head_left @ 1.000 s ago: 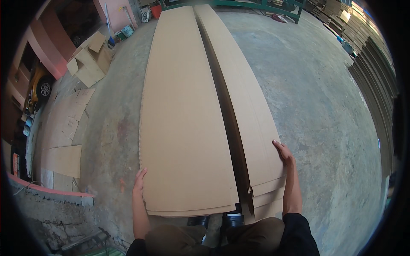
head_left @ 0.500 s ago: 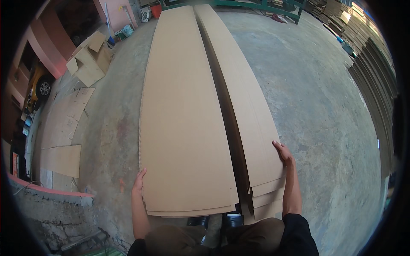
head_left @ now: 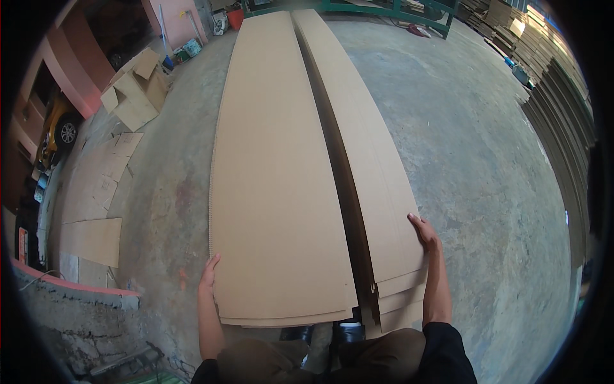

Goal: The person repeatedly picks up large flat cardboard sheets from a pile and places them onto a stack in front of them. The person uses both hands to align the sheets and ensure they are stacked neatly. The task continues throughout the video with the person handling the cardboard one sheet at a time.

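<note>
Two long brown stacks of cardboard sheets run away from me side by side, a wide left stack (head_left: 278,173) and a narrower right stack (head_left: 371,173), with a dark gap between them. My left hand (head_left: 208,271) grips the outer edge of the left stack near its front end, fingers mostly hidden along the side. On the outer edge of the right stack, my right hand (head_left: 425,232) is closed with its thumb over the top sheet; its other fingers are out of sight underneath. At the near end, the right stack's lower sheets (head_left: 401,301) stick out unevenly.
An open cardboard box (head_left: 135,96) and flattened cardboard (head_left: 96,185) lie on the concrete floor (head_left: 473,160) to the left. A green metal frame (head_left: 358,9) stands beyond the stacks' far end. Tall piles of cardboard (head_left: 556,109) line the right side. A low broken wall (head_left: 83,297) is at lower left.
Both hands keep their hold on the stack edges. The whole view has shifted very slightly; nothing else visibly moves.
</note>
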`<state>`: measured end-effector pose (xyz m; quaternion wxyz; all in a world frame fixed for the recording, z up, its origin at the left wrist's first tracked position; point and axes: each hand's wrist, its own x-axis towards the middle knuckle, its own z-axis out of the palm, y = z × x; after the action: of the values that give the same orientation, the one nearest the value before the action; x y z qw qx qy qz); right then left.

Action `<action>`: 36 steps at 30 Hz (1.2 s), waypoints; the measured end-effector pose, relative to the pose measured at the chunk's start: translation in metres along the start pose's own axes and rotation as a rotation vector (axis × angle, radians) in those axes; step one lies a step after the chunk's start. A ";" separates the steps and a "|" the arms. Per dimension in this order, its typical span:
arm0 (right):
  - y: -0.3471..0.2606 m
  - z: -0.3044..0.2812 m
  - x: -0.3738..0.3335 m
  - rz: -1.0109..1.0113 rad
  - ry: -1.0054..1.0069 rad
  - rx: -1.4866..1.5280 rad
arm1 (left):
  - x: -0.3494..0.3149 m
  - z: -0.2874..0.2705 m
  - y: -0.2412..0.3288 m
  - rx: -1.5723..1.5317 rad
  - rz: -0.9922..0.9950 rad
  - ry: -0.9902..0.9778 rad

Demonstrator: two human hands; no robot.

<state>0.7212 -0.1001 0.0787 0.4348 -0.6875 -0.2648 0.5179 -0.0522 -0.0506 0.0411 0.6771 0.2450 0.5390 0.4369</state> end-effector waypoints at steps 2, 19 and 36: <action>0.001 -0.002 0.000 -0.001 0.001 -0.006 | -0.002 0.005 0.003 -0.004 -0.007 -0.017; -0.006 0.005 -0.008 0.005 -0.002 0.010 | -0.009 0.009 0.005 0.008 0.007 0.015; -0.011 0.009 -0.011 0.008 0.002 -0.018 | -0.009 0.007 0.006 0.023 0.026 -0.002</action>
<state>0.7100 -0.1010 0.0927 0.4266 -0.6931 -0.2663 0.5164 -0.0483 -0.0545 0.0528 0.6692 0.2600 0.5401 0.4391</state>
